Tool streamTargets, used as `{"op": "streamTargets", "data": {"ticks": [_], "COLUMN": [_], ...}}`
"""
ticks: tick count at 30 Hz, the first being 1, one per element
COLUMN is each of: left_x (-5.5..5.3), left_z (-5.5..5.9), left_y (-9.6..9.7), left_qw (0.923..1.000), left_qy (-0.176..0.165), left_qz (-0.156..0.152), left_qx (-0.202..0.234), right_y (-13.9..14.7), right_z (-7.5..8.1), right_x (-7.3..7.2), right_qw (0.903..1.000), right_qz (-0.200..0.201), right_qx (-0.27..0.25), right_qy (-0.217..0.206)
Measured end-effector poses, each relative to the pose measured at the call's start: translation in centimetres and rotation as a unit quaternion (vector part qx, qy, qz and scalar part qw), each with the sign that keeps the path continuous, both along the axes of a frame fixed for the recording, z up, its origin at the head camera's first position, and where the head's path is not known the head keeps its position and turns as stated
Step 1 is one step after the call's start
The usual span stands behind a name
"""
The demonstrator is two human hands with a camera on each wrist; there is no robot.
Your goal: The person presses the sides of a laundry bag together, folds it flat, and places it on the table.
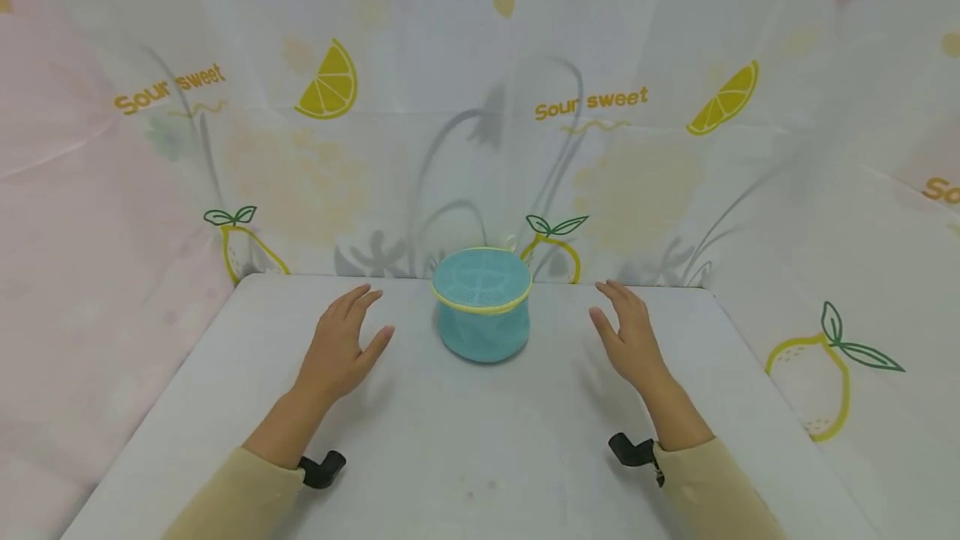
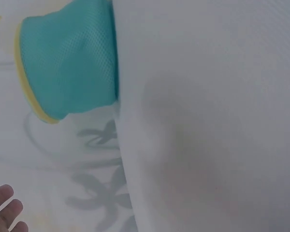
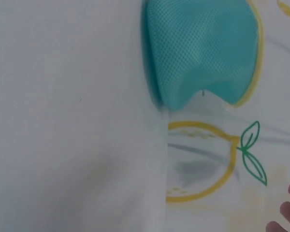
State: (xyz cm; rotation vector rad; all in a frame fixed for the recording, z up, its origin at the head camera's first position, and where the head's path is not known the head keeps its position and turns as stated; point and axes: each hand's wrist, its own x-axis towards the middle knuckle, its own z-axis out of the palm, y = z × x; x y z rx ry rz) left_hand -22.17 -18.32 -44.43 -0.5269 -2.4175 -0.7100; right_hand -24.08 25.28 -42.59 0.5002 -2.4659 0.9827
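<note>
A teal mesh basket (image 1: 483,332) with a yellow rim stands upright near the table's back edge, midway between the two hands. Its soft side dents inward in the right wrist view, where the mesh basket (image 3: 203,53) shows large. To its left, my left hand (image 1: 341,348) hovers with fingers extended and thumb apart, holding nothing. On the other side my right hand (image 1: 630,336) is held likewise, fingers loose and thumb spread, apart from the basket. Only some fingertips (image 2: 9,210) of the left hand show in the left wrist view.
The white table (image 1: 480,440) reaches back to a hanging cloth (image 1: 450,173) printed with lemons, which also runs along both sides. A black wrist mount (image 1: 324,469) sits at the left cuff, and another black mount (image 1: 632,450) at the right cuff.
</note>
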Motion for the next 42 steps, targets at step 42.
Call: {"op": "streamTargets", "data": {"ticks": [42], "left_x": [-4.4], "left_z": [-1.0], "left_y": [8.0], "left_qw": [0.9605], "left_qy": [-0.16], "left_qz": [-0.024], "left_qx": [0.227], "right_y": [-9.4], "right_z": [-0.6], "right_x": [-3.4], "right_qw": [0.9689], "right_qz": [0.011], "right_qx": [-0.165], "right_qy": [-0.184]}}
